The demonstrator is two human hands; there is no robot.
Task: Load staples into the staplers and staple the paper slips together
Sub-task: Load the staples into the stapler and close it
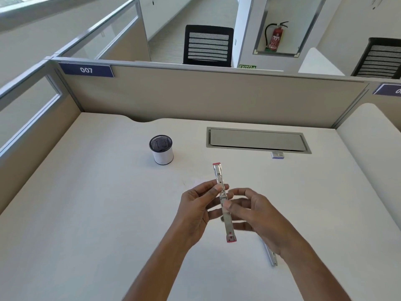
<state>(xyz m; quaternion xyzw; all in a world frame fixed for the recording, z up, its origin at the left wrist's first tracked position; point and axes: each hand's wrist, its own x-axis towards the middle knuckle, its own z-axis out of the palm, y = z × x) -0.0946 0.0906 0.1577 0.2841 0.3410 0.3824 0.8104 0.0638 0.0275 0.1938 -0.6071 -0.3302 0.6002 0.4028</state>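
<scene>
Head view, items listed nearest first.

1. Silver piece (271, 256): lies on the desk (108, 213), partly under the right forearm (possibly a second stapler; too hidden to tell).
2. Stapler (229, 229): silver with pink ends, swung out full length and held in the air above the desk.
3. Left hand (195, 211): thumb and fingers pinch the stapler's upper half.
4. Right hand (256, 216): thumb and curled fingers closed on its middle; blurred.
5. Mesh cup (161, 149): stands further back, to the left.
6. Staple box (277, 155): small, just before the cable hatch (258, 140).
7. Partition (206, 94): labelled 007.

Step judged: loading, with the stapler opened and no staples seen in it. The next move likely calls for freeing the right hand to reach the box, well apart from both hands, while the left hand steadies the stapler. Paper slips: not clearly made out.
</scene>
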